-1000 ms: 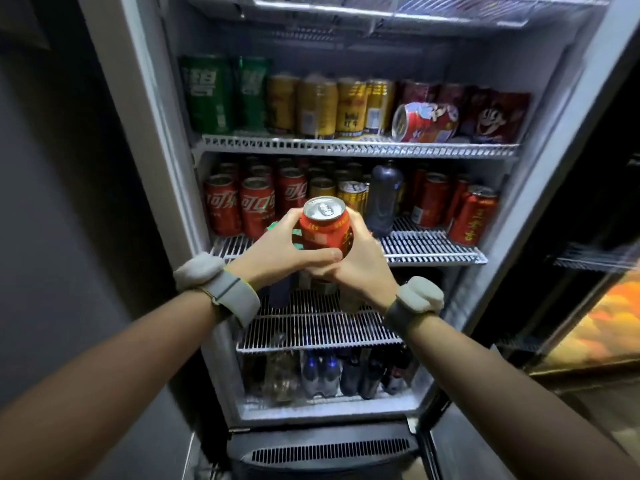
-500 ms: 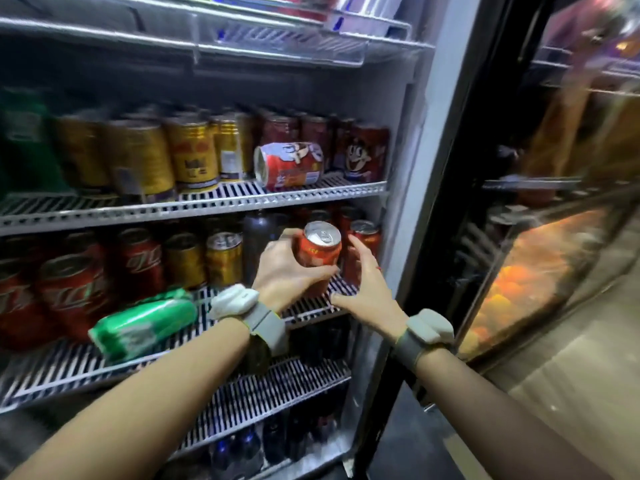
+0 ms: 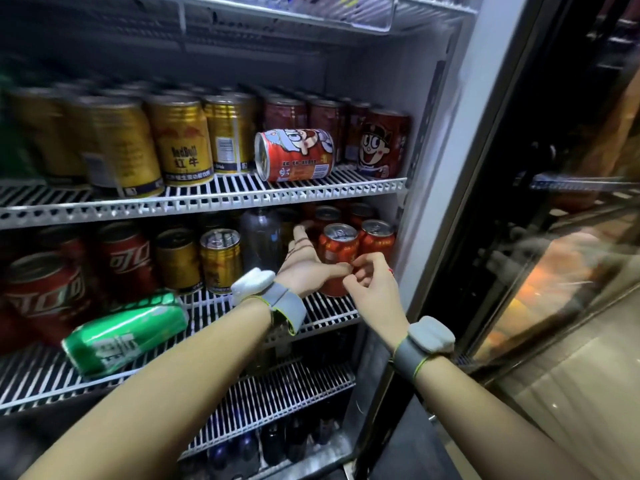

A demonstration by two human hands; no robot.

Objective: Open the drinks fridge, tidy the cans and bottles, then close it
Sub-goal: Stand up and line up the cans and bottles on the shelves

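Note:
The drinks fridge stands open. A red-orange can is upright on the middle wire shelf, next to similar red cans at the right wall. My left hand lies against its left side, fingers stretched out and thumb across its front, not gripping it. My right hand hovers at the can's lower front, fingers loosely curled and empty. A green can lies on its side at the shelf's front left. On the upper shelf a red cartoon can also lies on its side.
Gold cans and red cartoon cans fill the upper shelf. Cola cans, gold cans and a dark bottle stand on the middle shelf. Dark bottles stand at the bottom. The glass door hangs open on the right.
The red-orange can went from both my hands onto the middle shelf's right end. My left hand's grip has loosened and my right hand has curled in at its base. The view moved closer.

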